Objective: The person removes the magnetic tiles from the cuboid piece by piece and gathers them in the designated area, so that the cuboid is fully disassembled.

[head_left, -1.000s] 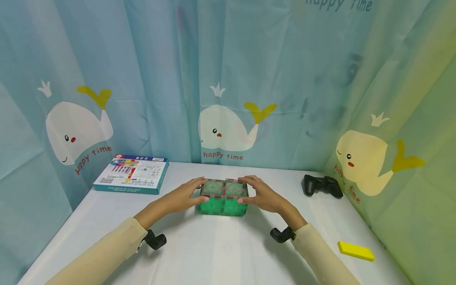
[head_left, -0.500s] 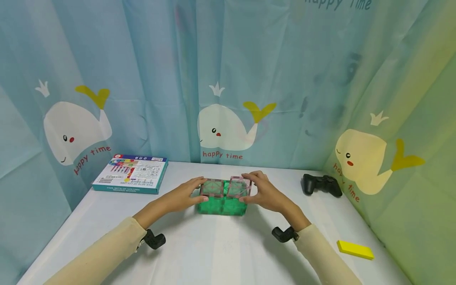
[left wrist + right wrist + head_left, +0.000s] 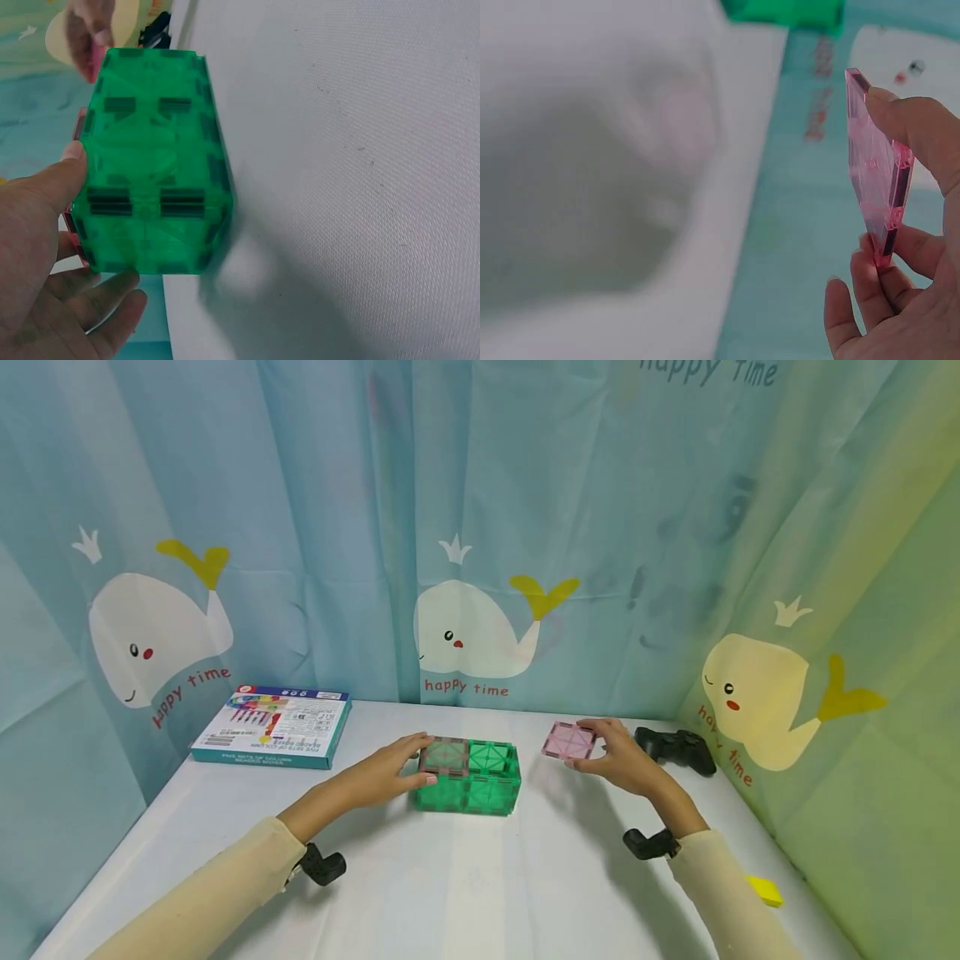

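Your right hand (image 3: 624, 762) pinches pink tile (image 3: 566, 742), right of frame centre in head view; your left hand (image 3: 382, 776) grips second tile (image 3: 447, 755) atop green block (image 3: 490, 795), mid-frame on desk (image 3: 450, 893).

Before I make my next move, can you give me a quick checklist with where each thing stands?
1. Right hand pinching a pink tile: ok.
2. That tile apart from the green box: ok.
3. Left hand on the box's left end: ok.
4. Other tile lying on the box's left half: ok.
5. Gap between right hand and controller: cannot tell.
6. Yellow block fully in sight: not ok, sleeve hides part.
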Demonstrator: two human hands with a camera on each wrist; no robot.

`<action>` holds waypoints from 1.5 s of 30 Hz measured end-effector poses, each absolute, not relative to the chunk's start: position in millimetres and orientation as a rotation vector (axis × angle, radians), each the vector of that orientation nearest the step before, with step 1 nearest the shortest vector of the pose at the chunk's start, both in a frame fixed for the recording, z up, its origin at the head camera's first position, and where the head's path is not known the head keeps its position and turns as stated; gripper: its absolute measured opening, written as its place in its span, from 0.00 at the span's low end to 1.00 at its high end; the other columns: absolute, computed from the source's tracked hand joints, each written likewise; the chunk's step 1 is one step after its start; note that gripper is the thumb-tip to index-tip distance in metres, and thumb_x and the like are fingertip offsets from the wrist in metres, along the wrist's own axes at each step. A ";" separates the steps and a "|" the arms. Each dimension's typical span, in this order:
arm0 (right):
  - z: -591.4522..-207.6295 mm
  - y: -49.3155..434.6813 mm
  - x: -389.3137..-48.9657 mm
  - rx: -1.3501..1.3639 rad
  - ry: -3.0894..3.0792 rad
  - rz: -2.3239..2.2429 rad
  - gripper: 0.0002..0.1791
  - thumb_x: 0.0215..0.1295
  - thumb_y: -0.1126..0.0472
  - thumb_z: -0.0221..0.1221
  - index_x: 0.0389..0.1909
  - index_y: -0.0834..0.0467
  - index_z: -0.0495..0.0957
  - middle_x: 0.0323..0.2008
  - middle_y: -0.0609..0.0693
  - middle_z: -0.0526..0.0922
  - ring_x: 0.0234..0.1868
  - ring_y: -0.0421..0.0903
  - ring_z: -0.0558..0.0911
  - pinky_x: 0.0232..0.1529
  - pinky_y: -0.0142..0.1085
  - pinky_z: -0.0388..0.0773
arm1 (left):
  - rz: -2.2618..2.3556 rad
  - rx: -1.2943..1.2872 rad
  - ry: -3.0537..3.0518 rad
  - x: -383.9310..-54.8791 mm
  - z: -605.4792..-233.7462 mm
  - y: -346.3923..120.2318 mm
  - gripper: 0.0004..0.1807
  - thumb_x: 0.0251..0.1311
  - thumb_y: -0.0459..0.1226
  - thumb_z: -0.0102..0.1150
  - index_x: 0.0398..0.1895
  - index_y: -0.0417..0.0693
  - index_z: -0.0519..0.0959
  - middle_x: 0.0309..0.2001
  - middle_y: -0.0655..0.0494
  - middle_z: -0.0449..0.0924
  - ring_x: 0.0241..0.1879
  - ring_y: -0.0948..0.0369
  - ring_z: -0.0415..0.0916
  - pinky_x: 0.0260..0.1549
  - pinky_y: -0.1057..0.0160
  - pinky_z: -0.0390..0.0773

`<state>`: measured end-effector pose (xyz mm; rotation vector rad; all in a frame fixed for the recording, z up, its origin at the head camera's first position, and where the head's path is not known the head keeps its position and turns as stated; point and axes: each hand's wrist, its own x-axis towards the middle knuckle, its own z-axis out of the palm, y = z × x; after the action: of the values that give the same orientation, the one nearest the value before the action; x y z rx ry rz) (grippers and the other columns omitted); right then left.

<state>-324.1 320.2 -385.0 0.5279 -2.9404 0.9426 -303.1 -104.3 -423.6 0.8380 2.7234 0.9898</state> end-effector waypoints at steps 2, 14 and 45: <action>-391.6 333.2 -326.7 0.504 -2.963 0.899 0.42 0.65 0.51 0.73 0.72 0.70 0.70 0.63 0.69 0.70 0.60 0.63 0.71 0.58 0.60 0.76 | 0.993 0.843 2.724 -303.3 -423.7 -104.6 0.42 0.76 0.55 0.58 0.84 0.45 0.58 0.84 0.40 0.52 0.83 0.42 0.50 0.78 0.36 0.57; -414.4 380.6 -328.4 0.477 -3.089 0.747 0.42 0.62 0.53 0.74 0.71 0.71 0.71 0.65 0.74 0.71 0.64 0.73 0.68 0.60 0.73 0.69 | 0.997 0.838 2.718 -304.4 -426.7 -106.4 0.43 0.76 0.57 0.58 0.84 0.46 0.58 0.84 0.43 0.52 0.83 0.44 0.52 0.79 0.38 0.58; -396.2 346.5 -337.3 0.334 -3.356 -0.015 0.19 0.63 0.65 0.65 0.54 0.63 0.77 0.43 0.62 0.82 0.48 0.65 0.78 0.52 0.68 0.75 | 0.983 0.858 2.720 -304.5 -424.4 -105.4 0.43 0.77 0.56 0.57 0.84 0.45 0.57 0.84 0.40 0.51 0.82 0.42 0.52 0.78 0.37 0.57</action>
<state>-337.3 346.5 -396.2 0.3345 -3.3563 -0.0153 -304.5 -105.4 -424.4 0.8578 2.7196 0.9828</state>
